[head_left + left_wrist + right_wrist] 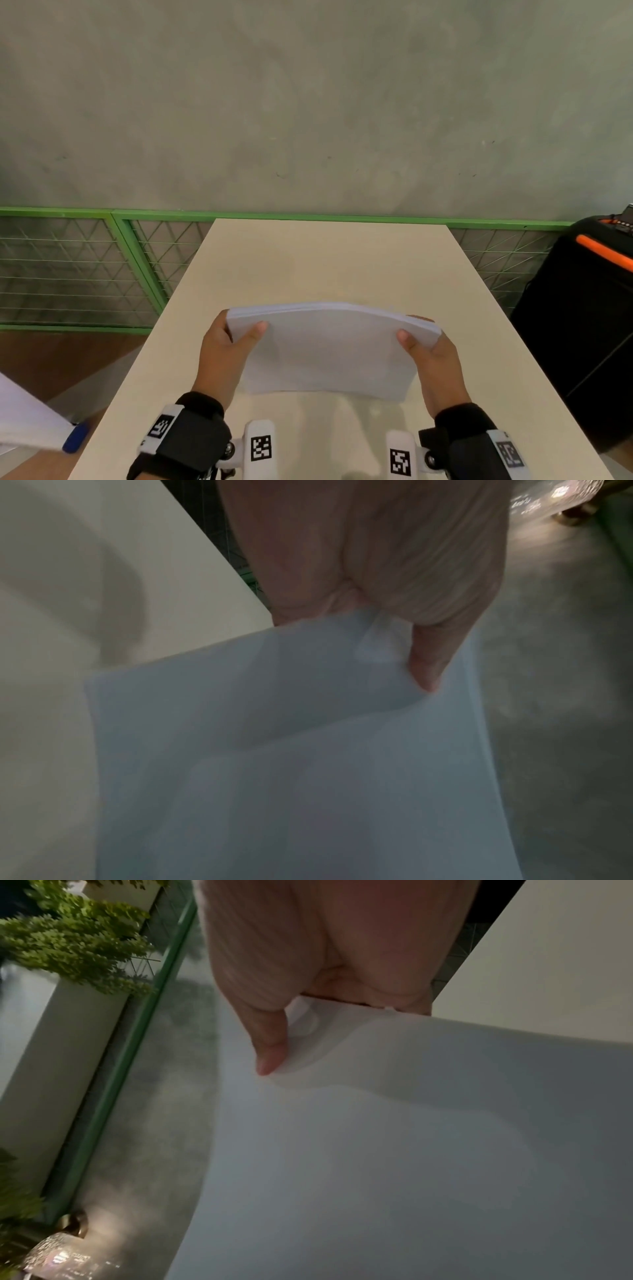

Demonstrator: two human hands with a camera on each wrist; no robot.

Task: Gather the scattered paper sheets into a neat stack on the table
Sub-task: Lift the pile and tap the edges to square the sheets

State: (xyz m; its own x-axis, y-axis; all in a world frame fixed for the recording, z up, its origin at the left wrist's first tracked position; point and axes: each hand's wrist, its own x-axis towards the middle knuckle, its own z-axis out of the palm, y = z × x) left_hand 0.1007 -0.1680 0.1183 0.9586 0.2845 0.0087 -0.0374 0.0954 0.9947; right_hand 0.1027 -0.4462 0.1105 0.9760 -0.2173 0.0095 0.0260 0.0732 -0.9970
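While your left hand [219, 356] pinches its left edge, the paper stack [329, 349] bows upward. Your right hand [435, 363] pinches the right edge above the table [329, 260].

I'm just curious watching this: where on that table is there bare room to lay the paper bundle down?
The table shows bare top between the stack of sheets and its far edge by the green fence. Narrow bare strips run outside the left hand and right hand. The near edge is crowded with both wrists.
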